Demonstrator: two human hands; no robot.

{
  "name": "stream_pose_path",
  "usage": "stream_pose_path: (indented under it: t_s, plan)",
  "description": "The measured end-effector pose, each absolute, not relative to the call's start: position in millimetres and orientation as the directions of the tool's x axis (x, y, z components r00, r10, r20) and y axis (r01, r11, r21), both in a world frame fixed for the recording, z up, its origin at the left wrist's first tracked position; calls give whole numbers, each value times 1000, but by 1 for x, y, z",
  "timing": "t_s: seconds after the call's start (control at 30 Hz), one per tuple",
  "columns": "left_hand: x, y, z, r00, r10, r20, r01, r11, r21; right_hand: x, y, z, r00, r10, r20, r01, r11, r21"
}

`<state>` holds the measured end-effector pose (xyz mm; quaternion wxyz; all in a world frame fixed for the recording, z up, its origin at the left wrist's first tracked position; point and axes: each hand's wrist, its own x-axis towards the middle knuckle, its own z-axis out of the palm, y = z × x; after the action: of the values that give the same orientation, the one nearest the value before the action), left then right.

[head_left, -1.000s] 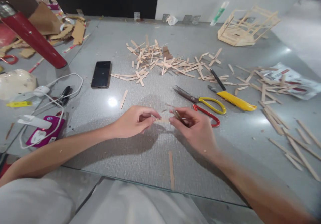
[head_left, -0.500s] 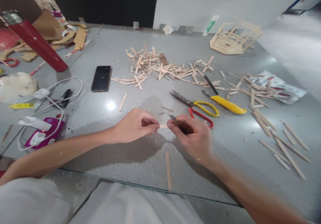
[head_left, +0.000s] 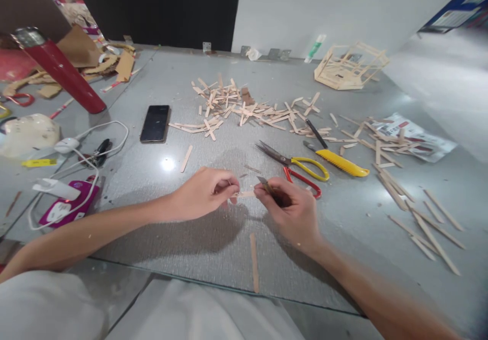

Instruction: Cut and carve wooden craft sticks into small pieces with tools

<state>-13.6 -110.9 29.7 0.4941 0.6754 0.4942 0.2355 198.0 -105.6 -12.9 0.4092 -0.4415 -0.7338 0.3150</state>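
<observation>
Near the scissors [head_left: 285, 160], the wooden craft stick [head_left: 247, 194], pinched by the left hand [head_left: 202, 193] and blade-holding [head_left: 262, 180] right hand [head_left: 292, 205], appears light, stiff, splinter-prone, best held by its ends.

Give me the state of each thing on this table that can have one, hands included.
Left hand: fingertips pinched at the short wooden piece
Right hand: closed around the small blade
Short wooden piece: between both hands' fingertips
Small blade: tip exposed
Phone: face up, screen dark
Scissors: lying down, handles apart
Yellow-handled tool: lying down, unheld
Stick frame: standing, sides open
</observation>
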Motion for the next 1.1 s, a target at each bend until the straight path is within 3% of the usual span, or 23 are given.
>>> stream_pose_path:
  t_s: [0.23, 0.37, 0.5, 0.6, 1.1]
  plan:
    - [-18, -108, 30, 446, 872, -203, 449, -22, 893, 202, -104, -17, -208, 894, 396, 474, 446, -759]
    - [-24, -101, 11, 393, 914, -104, 606, -172, 777, 203, -104, -24, -366, 789, 493, 668, 592, -451]
    - [-26, -95, -9, 439, 896, -64, 618, -249, 746, 204, -107, -36, -601, 700, 386, 734, 675, -82]
    - [-26, -93, -14, 449, 892, -53, 608, -261, 750, 204, -110, -41, -688, 663, 296, 709, 700, 79]
    - [-27, -93, -12, 480, 875, -60, 643, -305, 703, 189, -119, -35, -755, 579, 308, 656, 679, 331]
